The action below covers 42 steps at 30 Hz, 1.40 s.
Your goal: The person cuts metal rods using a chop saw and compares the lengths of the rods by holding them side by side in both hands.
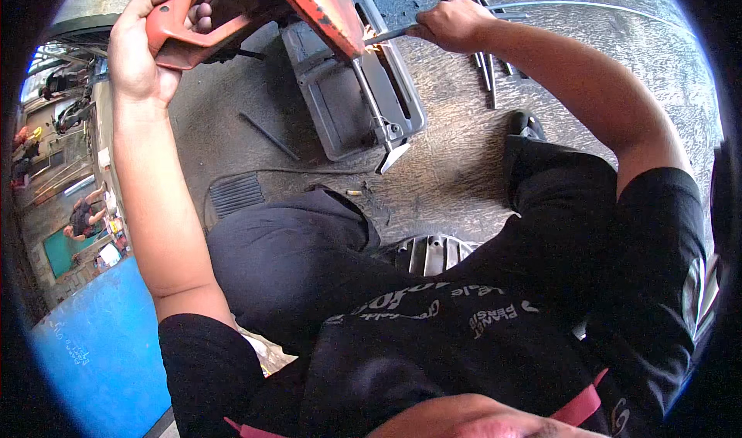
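At the upper left, my left hand [147, 47] is wrapped round the orange handle [171, 22] of a chop saw. The saw's scuffed orange blade guard [321, 13] is lowered over its grey base [340, 117]. My right hand [456, 25] closes around a thin metal rod [396, 34], whose end lies by the lower tip of the guard. Small sparks [377, 45] show there. A long bright strip of the rod curves away to the right behind my hand. The guard hides the blade. A clamp screw [369, 94] with an angled plate runs along the base.
Several short cut metal pieces [487, 74] lie on the floor beyond my right forearm. A dark bar [268, 136] rests left of the base, and a cable [309, 173] crosses before it. At the left are a blue panel [108, 353] and another person [81, 218] farther off.
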### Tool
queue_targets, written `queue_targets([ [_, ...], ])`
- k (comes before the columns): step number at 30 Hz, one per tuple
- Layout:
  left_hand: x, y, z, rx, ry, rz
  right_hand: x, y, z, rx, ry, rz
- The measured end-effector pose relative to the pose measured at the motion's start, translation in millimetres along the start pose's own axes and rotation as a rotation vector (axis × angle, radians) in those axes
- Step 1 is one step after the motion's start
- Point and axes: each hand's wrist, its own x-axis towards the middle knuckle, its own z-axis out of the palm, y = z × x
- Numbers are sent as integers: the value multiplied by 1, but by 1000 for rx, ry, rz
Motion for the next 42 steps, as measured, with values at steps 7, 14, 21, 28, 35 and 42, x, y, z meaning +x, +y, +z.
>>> queue_targets([
  [7, -1, 0, 3, -17, -25, 1, 1, 4, 4, 7, 112, -45],
  [14, -1, 1, -1, -17, -59, 8, 2, 2, 3, -10, 11, -18],
  [21, -1, -1, 2, -3, -10, 28, 3, 5, 7, -8, 75, -17],
  [28, -3, 0, 0, -18, -36, 20, 0, -1, -3, 8, 4, 1],
  [35, -2, -1, 3, -7, -17, 3, 0, 4, 11, -39, 124, -49],
  [42, -1, -1, 2, -2, -30, 15, 4, 2, 1, -3, -22, 34],
])
